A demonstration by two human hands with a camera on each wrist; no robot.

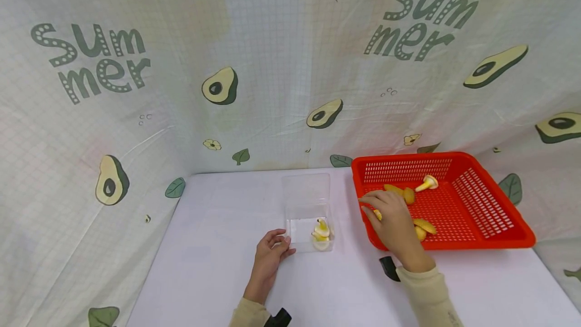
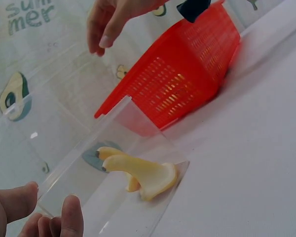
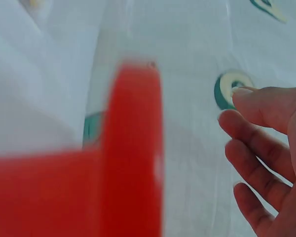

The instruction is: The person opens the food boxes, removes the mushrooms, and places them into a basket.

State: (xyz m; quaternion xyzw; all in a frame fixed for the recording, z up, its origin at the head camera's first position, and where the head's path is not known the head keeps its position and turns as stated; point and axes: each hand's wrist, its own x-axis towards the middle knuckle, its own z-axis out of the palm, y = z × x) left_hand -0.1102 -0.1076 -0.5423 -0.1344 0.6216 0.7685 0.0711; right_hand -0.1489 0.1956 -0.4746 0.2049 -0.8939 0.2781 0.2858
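Observation:
My left hand grips the near left corner of a clear plastic box, with thumb and fingers on its wall. Inside the box's right end lie yellow-and-white mushrooms. Its clear lid stands open at the back. Over the left side of a red basket hovers my right hand, fingers loosely bent, and the right wrist view shows nothing between the thumb and fingers. Several mushrooms lie in the basket, among them a pale one with a yellow stem and a brownish-yellow pair.
The box and basket stand side by side on a white table, basket on the right. A patterned curtain hangs behind and on both sides. Black wrist-camera straps sit at both cuffs.

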